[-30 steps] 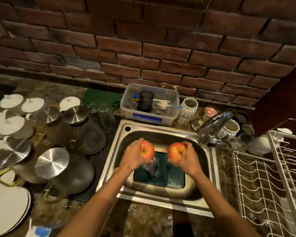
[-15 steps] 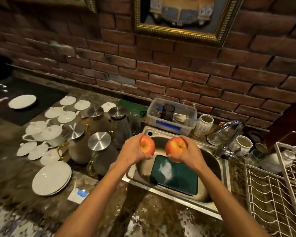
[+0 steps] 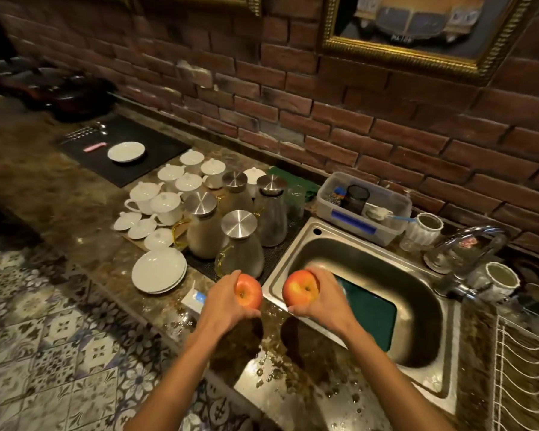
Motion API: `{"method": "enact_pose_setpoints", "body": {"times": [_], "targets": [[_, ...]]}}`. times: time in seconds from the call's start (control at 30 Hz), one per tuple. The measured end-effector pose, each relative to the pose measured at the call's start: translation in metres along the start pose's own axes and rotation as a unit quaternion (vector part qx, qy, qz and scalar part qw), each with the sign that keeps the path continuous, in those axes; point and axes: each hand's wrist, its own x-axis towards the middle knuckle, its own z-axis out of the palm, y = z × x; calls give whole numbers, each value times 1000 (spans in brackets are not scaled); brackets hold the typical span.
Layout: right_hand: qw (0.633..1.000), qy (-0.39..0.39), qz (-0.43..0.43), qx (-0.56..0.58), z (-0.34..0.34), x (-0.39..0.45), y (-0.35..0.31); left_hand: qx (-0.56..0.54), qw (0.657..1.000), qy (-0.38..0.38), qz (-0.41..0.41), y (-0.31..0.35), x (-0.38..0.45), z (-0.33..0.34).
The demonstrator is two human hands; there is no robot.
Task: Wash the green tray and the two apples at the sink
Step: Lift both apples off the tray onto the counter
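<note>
On the far left of the desk (image 3: 59, 194) we see a stack of white plates (image 3: 159, 270), with lidded glass carafes (image 3: 238, 244) just to its right. Next comes our left hand (image 3: 227, 301), fingers curled round the left apple (image 3: 249, 290), held over the desk edge just beside the sink (image 3: 296, 259). Our right hand (image 3: 322, 301) grips the right apple (image 3: 300, 289) in the same way, over the sink's near-left corner. Further right, the green tray (image 3: 371, 309) lies in the basin, partly hidden by that hand, and the tap (image 3: 470, 247) stands at the far right rim. We cannot see any water running. We judge the apples are out of the wash and being carried away from the basin, while the tray is left in it. The next move calls for a free spot to set both apples down without rolling, then a return to the tray.
</note>
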Motion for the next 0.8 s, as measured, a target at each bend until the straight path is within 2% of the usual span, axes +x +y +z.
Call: {"method": "enact_pose_setpoints", "body": {"times": [0.3, 0.8], "targets": [[999, -37, 15, 5, 68, -17, 5, -12, 998, -5, -61, -51, -27, 16], [996, -61, 66, -9, 118, -18, 33, -15, 996, -46, -70, -73, -21, 49]]}}
